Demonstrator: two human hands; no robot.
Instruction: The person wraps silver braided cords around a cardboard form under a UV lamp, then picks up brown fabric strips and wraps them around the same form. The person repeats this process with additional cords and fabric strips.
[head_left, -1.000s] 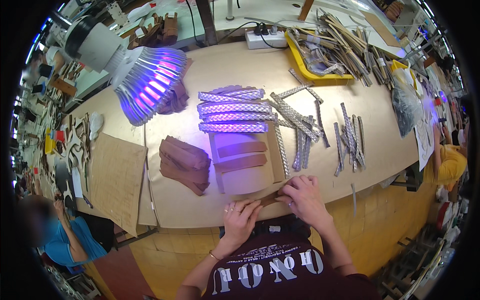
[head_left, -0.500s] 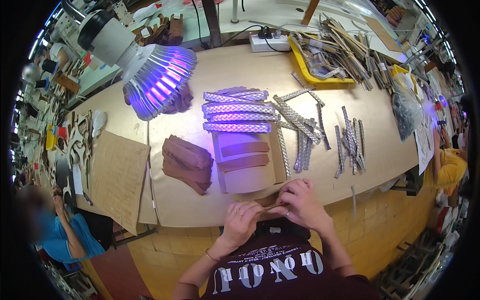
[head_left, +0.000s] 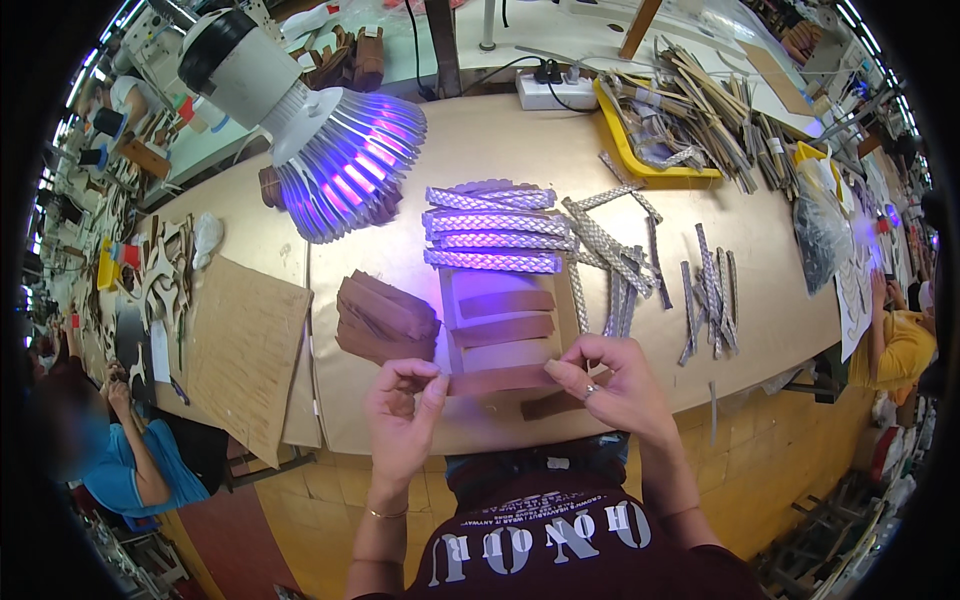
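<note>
A flat brown strip [head_left: 500, 379] is stretched level between my hands, over the near edge of a shallow cardboard tray [head_left: 572, 310]. My left hand [head_left: 405, 415] pinches its left end between thumb and fingers. At the other end, my right hand [head_left: 622, 388] grips it the same way. Two similar brown strips [head_left: 505, 331] lie crosswise inside the tray. Several silvery braided strips [head_left: 495, 240] rest side by side across the tray's far part. A heap of brown strips [head_left: 385, 318] sits left of the tray. Another brown piece [head_left: 548, 404] lies on the table below my right hand.
A lamp with a finned head [head_left: 350, 160] hangs over the far left, casting purple light. Loose braided strips [head_left: 712, 290] lie to the right. Behind them stands a yellow tray [head_left: 640, 165] of strips beside a white power strip [head_left: 555, 92]. A cardboard sheet [head_left: 245, 350] lies left.
My hands have moved forward from the table's near edge and spread apart, drawing the brown strip out flat over the tray's near side. The view has shifted slightly.
</note>
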